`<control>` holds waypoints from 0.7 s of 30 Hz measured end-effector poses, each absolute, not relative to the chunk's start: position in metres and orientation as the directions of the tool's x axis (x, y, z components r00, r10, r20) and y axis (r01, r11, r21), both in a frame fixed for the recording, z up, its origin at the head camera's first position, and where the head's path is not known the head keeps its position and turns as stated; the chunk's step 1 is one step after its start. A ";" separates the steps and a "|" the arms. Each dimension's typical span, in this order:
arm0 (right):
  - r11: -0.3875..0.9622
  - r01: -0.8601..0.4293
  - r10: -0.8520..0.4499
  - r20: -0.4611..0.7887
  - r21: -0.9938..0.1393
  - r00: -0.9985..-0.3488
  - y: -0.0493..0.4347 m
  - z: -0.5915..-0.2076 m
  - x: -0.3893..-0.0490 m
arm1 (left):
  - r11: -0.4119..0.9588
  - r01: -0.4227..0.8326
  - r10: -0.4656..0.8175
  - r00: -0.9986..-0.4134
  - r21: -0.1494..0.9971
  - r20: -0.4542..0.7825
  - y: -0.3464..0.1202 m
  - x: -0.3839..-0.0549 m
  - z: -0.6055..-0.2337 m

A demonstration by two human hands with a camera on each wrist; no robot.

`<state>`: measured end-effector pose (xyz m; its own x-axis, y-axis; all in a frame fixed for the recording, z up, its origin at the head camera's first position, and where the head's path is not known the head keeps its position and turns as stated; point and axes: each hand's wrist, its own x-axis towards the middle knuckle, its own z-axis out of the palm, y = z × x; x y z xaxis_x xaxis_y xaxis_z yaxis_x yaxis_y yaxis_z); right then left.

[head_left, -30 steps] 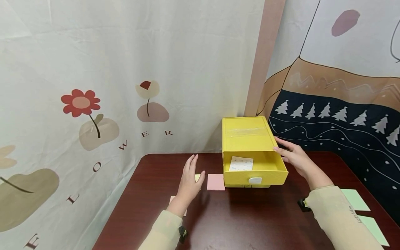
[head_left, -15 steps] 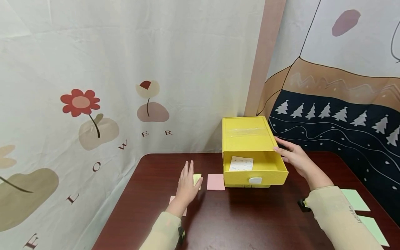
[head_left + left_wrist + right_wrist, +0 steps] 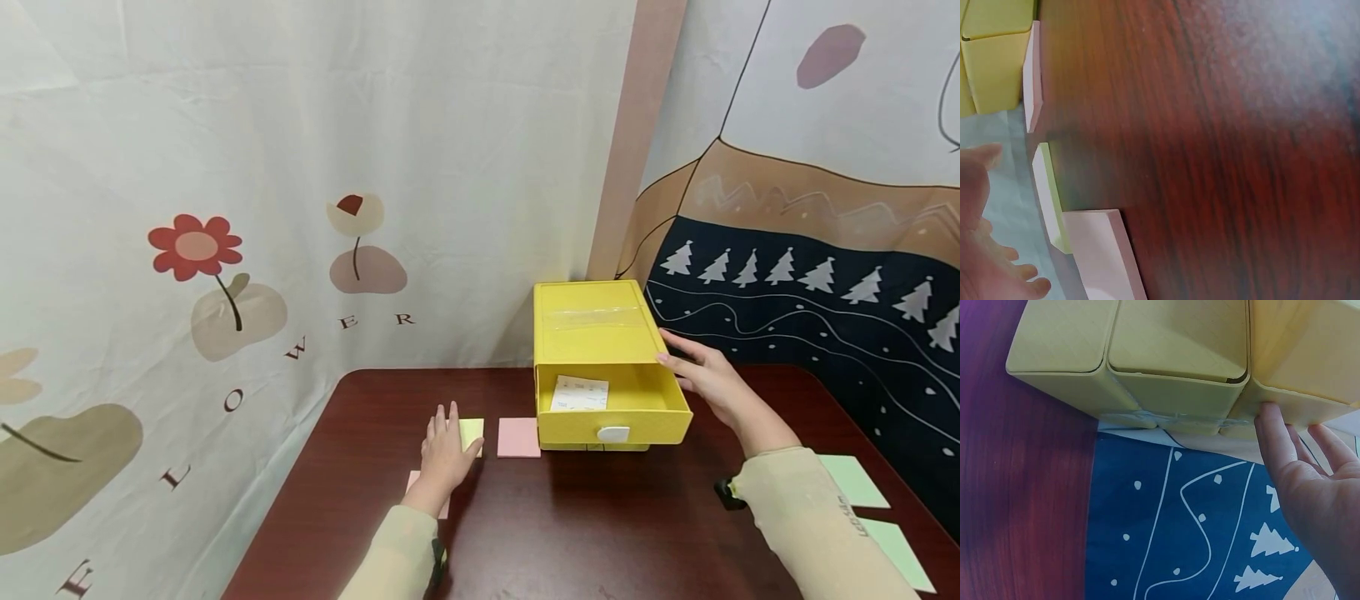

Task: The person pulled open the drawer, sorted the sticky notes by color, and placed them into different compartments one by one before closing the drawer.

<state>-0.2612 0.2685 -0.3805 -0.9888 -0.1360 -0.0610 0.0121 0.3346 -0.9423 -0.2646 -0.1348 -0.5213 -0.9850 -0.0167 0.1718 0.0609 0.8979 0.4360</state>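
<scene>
My left hand (image 3: 444, 457) hovers with extended fingers over a yellow-green sticky note pad (image 3: 472, 433), partly covering it in the head view. A pink sticky note pad (image 3: 517, 437) lies between that pad and a yellow drawer unit (image 3: 592, 321). Another pink pad (image 3: 1104, 250) shows under the left wrist. The unit's top drawer (image 3: 573, 429) is pulled out and contains a white printed paper slip (image 3: 580, 393). Against the unit's right side, near its top, rest the fingertips of my right hand (image 3: 701, 379); the right wrist view shows its fingers extended.
Two light green pads (image 3: 855, 481) lie at the right edge of the dark wooden table (image 3: 600, 533). A printed curtain (image 3: 450, 167) hangs behind the table and at its sides. Clear tape (image 3: 1166, 419) runs along the side of the stacked drawer boxes.
My left hand has moved left and down toward the table, uncovering more of the yellow-green pad. The right hand and the drawer unit stay where they were.
</scene>
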 end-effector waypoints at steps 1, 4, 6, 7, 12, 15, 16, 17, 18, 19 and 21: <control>0.332 0.011 -0.137 -0.059 -0.943 -0.989 0.269 -0.381 -0.261 | 0.902 0.056 -0.018 -0.986 0.429 0.167 -0.135 -0.265 -0.522; 0.328 0.007 -0.138 -0.055 -0.945 -0.989 0.269 -0.381 -0.261 | 0.906 0.034 -0.029 -0.990 0.421 0.141 -0.136 -0.267 -0.524; 0.327 0.006 -0.139 -0.055 -0.945 -0.989 0.269 -0.381 -0.261 | 0.907 0.013 -0.043 -0.992 0.422 0.123 -0.136 -0.269 -0.525; 0.327 0.006 -0.139 -0.054 -0.945 -0.989 0.269 -0.381 -0.261 | 0.906 0.000 -0.052 -0.992 0.423 0.112 -0.135 -0.269 -0.525; 0.330 0.001 -0.139 -0.050 -0.944 -0.989 0.269 -0.381 -0.261 | 0.900 -0.044 -0.090 -0.992 0.433 0.085 -0.131 -0.269 -0.523; 0.333 -0.002 -0.139 -0.047 -0.943 -0.989 0.269 -0.381 -0.261 | 0.905 -0.056 -0.101 -0.991 0.422 0.084 -0.128 -0.269 -0.521; 0.334 -0.002 -0.140 -0.047 -0.943 -0.989 0.269 -0.381 -0.261 | 0.907 -0.060 -0.103 -0.991 0.416 0.083 -0.127 -0.269 -0.521; 0.335 -0.001 -0.139 -0.048 -0.942 -0.989 0.269 -0.381 -0.261 | 0.911 -0.062 -0.104 -0.991 0.407 0.082 -0.126 -0.269 -0.521; 0.336 0.000 -0.139 -0.049 -0.942 -0.989 0.269 -0.381 -0.261 | 0.913 -0.064 -0.106 -0.991 0.402 0.083 -0.125 -0.268 -0.521; 0.337 0.002 -0.139 -0.051 -0.941 -0.989 0.269 -0.381 -0.261 | 0.915 -0.069 -0.109 -0.991 0.398 0.079 -0.125 -0.268 -0.522; 0.342 0.004 -0.137 -0.054 -0.940 -0.989 0.268 -0.381 -0.261 | 0.919 -0.080 -0.117 -0.990 0.387 0.073 -0.123 -0.268 -0.522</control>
<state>-0.2611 0.2683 -0.3810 -0.9891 -0.1372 -0.0536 0.0035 0.3415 -0.9399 -0.2677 -0.1234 -0.5224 -0.9904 -0.1171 0.0731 -0.0800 0.9187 0.3867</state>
